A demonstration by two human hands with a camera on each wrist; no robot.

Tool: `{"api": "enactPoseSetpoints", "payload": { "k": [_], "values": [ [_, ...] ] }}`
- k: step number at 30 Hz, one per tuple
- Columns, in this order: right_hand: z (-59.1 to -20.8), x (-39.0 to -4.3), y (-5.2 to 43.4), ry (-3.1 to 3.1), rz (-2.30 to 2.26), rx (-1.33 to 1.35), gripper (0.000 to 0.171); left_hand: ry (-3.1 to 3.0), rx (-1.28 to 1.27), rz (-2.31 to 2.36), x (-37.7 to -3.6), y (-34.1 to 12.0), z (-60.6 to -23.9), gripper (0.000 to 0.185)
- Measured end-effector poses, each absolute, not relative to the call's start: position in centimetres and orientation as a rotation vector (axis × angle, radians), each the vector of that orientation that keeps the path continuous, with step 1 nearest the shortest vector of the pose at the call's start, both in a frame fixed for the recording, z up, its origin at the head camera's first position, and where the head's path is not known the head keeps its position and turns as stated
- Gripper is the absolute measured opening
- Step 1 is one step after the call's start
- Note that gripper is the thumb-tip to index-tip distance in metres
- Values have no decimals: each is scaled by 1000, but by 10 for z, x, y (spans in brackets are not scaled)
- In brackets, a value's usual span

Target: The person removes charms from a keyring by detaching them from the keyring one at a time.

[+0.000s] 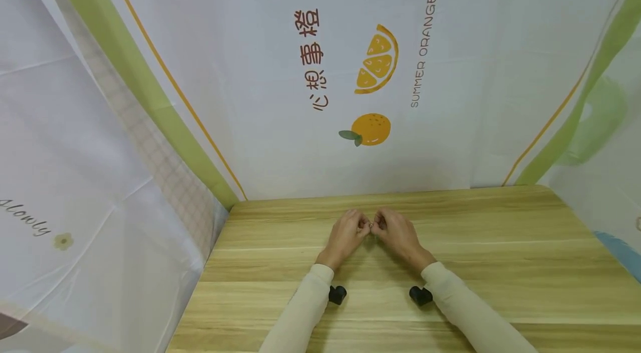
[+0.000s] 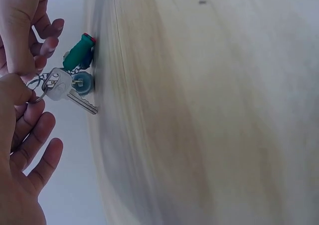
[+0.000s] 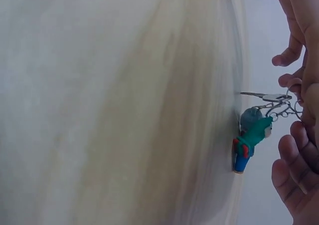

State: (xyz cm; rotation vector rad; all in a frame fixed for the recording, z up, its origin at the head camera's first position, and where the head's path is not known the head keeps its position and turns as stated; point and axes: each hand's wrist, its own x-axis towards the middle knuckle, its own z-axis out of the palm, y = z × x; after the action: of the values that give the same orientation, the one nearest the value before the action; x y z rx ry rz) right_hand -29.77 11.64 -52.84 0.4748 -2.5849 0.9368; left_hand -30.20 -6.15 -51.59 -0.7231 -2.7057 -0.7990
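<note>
Over the far middle of the table, my left hand (image 1: 345,235) and right hand (image 1: 399,235) meet at the fingertips. In the left wrist view, the left thumb and fingers pinch a metal ring with a silver key (image 2: 59,89) hanging from it. The right fingers pinch the ring and small chains beside it; the exact grip is hidden by the thumb. From these chains hang a green, red and blue figure charm (image 3: 255,134) and a round blue-grey charm (image 3: 250,119). Whether the charms touch the table I cannot tell. The other fingers of both hands are loosely bent.
The wood-grain table (image 1: 506,269) spreads under both forearms. A white cloth (image 1: 270,74) printed with oranges hangs at its far edge, with more printed cloth (image 1: 100,175) to the left. Black wrist cameras (image 1: 338,295) sit on the inner sides of the sleeves.
</note>
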Motion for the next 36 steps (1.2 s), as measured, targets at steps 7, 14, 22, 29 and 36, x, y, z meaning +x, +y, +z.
{"api": "enactPoseSetpoints", "payload": {
  "k": [7, 14, 22, 29, 36],
  "values": [
    [-526, -299, 121, -2621, 930, 556, 13, -2707, -730, -800, -301, -63, -515, 9],
    [-522, -300, 124, -2630, 906, 648, 13, -2664, -757, -785, -301, -65, -511, 8],
    [-522, -301, 127, -2638, 885, 739, 12, -2633, -799, -790, -301, -65, -510, 7],
    [-522, -302, 133, -2644, 972, 830, 9, -2662, -793, -785, -299, -66, -508, 8],
    [-524, -301, 134, -2675, 1014, 703, 5, -2652, -750, -807, -300, -66, -508, 11]
  ]
}}
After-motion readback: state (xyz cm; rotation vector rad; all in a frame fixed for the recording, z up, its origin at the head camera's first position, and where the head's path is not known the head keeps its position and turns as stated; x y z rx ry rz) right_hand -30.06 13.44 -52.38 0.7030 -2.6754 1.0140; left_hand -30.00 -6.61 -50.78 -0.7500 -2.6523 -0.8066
